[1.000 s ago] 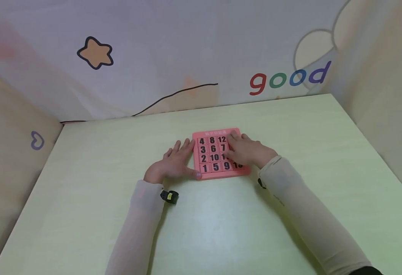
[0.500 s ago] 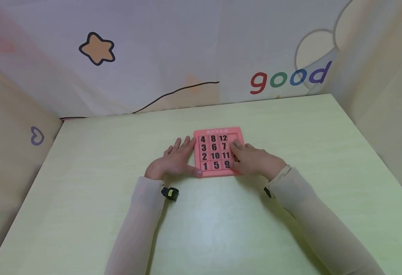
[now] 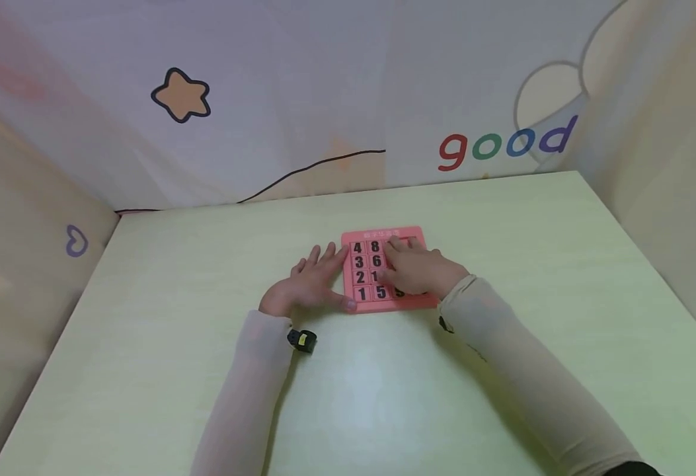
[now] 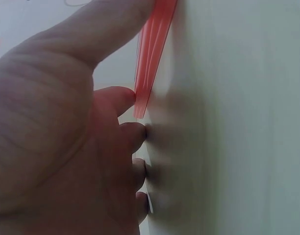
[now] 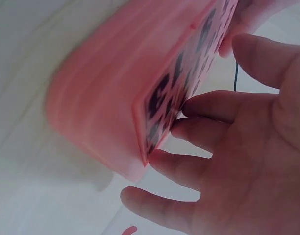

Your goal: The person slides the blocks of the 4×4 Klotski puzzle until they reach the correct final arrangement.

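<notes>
A pink number slide puzzle point(image 3: 383, 307) lies flat on the table, its numbered tiles set in a raised frame. My left hand point(image 3: 309, 287) rests at its left side, thumb at the near left corner and forefinger against the left edge. In the left wrist view, the other fingers of the left hand point(image 4: 52, 122) are spread past the puzzle's side wall point(image 4: 155, 44). My right hand point(image 3: 425, 271) lies over the right half of the tiles and hides several numbers. In the right wrist view, fingertips of the right hand point(image 5: 248, 156) touch the tile faces.
The puzzle rests on a pale green table point(image 3: 145, 344). Behind it rises a fabric backdrop point(image 3: 300, 86) with a star and the word "good". Patterned side panels point(image 3: 32, 264) stand to left and right. A black wrist device point(image 3: 303, 340) sits at the left cuff.
My right hand has gone from the right-hand column leftward and a little away from me, now covering the 12, 7 and 11 seen before. The left hand keeps its place at the puzzle's edge.
</notes>
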{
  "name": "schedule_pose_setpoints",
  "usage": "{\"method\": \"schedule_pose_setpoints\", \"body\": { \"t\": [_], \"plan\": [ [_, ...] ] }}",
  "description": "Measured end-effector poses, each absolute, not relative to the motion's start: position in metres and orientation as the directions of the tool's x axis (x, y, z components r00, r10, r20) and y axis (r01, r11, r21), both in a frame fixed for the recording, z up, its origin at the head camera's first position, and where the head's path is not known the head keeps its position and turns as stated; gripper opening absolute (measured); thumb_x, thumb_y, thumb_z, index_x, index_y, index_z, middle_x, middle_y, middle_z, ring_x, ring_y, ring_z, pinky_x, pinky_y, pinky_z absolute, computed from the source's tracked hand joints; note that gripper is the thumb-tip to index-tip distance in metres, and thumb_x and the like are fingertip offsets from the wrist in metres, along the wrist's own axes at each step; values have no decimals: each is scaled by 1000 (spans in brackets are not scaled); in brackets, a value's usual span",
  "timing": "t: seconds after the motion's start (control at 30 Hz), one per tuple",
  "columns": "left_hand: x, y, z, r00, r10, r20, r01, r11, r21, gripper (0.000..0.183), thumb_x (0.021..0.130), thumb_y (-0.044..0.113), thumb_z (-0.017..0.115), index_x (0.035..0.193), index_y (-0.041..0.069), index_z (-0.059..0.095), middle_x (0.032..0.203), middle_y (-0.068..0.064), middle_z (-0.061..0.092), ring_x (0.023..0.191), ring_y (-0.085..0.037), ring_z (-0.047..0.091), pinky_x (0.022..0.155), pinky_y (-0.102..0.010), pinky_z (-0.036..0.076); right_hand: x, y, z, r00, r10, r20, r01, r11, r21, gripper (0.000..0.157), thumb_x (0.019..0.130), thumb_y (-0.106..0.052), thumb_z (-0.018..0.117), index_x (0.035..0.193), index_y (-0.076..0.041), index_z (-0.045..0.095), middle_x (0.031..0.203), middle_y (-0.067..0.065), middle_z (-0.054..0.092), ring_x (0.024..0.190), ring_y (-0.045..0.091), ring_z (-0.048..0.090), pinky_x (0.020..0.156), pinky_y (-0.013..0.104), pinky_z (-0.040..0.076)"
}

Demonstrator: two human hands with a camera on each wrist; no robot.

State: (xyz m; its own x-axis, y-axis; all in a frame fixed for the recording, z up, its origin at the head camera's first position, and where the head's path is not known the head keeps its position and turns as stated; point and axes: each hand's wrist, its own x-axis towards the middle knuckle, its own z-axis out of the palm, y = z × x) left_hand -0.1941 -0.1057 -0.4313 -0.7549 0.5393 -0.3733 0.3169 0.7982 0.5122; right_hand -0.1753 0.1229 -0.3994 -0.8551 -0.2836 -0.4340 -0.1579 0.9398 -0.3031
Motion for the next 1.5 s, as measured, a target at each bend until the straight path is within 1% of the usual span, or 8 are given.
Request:
{"method": "schedule_pose_setpoints", "body": {
  "t": [0.23, 0.6, 0.67, 0.8, 0.9, 1.03, 1.3, 1.5],
  "plan": [
    [-194, -106, -426, -760, 537, -367, 328, 804, 496, 115, 84, 56, 77, 164, 24, 0, 168, -7, -10, 151, -33, -19, 120, -53, -5, -174, 132, -397, -865, -253, -434, -146, 953, -265, 75, 106, -46, 47, 162, -6, 16, 168, 12, 6, 151, 43, 2, 112, 73, 11],
    [-196, -106, -424, -762, 532, -369, 327, 808, 491, 115, 84, 54, 78, 164, 24, 0, 168, -7, -11, 150, -33, -19, 120, -52, -6, -176, 146, -396, -888, -216, -405, -131, 965, -229, 67, 107, -38, 47, 160, -3, 25, 166, 18, 14, 150, 47, 8, 111, 74, 13],
    [-196, -106, -424, -762, 530, -373, 320, 808, 495, 115, 84, 53, 77, 164, 24, 0, 168, -6, -11, 150, -32, -19, 120, -52, -6, -177, 142, -396, -896, -231, -379, -153, 962, -224, 63, 108, -35, 44, 159, -2, 27, 166, 18, 16, 150, 46, 10, 111, 73, 15],
    [-195, -106, -426, -761, 528, -378, 310, 807, 503, 113, 85, 53, 77, 164, 25, 1, 168, -6, -11, 151, -31, -19, 120, -51, -7, -178, 127, -396, -893, -286, -348, -213, 949, -234, 58, 105, -19, 44, 159, -4, 28, 166, 15, 17, 150, 44, 13, 112, 71, 19],
    [-194, -106, -427, -759, 530, -378, 310, 805, 506, 113, 85, 53, 77, 164, 26, 2, 168, -6, -10, 151, -32, -19, 120, -52, -6, -179, 114, -397, -879, -320, -353, -242, 938, -247, 62, 101, -9, 46, 160, -8, 28, 167, 12, 16, 151, 41, 11, 114, 68, 19],
    [-193, -105, -428, -754, 536, -379, 315, 802, 507, 113, 85, 53, 77, 164, 26, 1, 168, -5, -10, 151, -32, -19, 120, -53, -6, -181, 103, -399, -867, -329, -373, -254, 938, -237, 66, 99, -6, 49, 161, -10, 28, 167, 10, 17, 152, 40, 9, 115, 66, 16],
    [-194, -105, -432, -755, 534, -381, 312, 803, 508, 113, 85, 54, 76, 164, 27, 1, 168, -4, -11, 150, -31, -20, 120, -52, -7, -178, 105, -401, -859, -313, -405, -235, 944, -231, 68, 99, -9, 48, 162, -12, 24, 168, 8, 13, 152, 40, 6, 115, 67, 14],
    [-194, -104, -432, -760, 527, -381, 305, 806, 507, 115, 83, 53, 78, 164, 25, 3, 168, -5, -9, 151, -30, -19, 120, -51, -6, -175, 117, -401, -873, -301, -383, -233, 948, -215, 62, 102, -13, 46, 161, -9, 26, 167, 11, 17, 151, 41, 9, 112, 70, 19]
  ]
}}
